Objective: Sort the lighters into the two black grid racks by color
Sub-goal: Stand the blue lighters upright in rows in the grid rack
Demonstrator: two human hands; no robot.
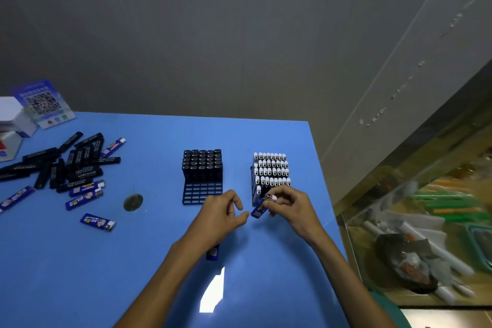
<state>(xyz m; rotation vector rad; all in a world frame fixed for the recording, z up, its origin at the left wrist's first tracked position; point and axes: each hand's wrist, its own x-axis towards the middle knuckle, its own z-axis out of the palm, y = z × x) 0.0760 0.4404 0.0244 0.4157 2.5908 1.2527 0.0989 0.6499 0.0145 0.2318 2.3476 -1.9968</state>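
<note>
Right hand: right hand [288,206] pinches a blue lighter [259,210] by its silver top, grip clamped on it, at the near edge of the right rack.
Left hand: left hand [222,212] hovers just beside the blue lighter, fingers loosely curled, grip apart and holding nothing.
Right rack: right black grid rack [270,177] is packed with white-capped lighters standing upright; only its near row has gaps.
Left rack: left black grid rack [201,192] holds black lighters upright in its far rows; its near rows are bare grid.
Loose pile: black lighters [69,165] lie heaped at the left of the blue counter [159,261], with several blue ones [98,222] scattered round them.
Under wrist: another blue lighter [213,253] lies partly hidden beneath the left forearm.
Other items: a round dark disc [133,202] lies between pile and racks; a QR-code card [42,102] stands at the far left corner.
</note>
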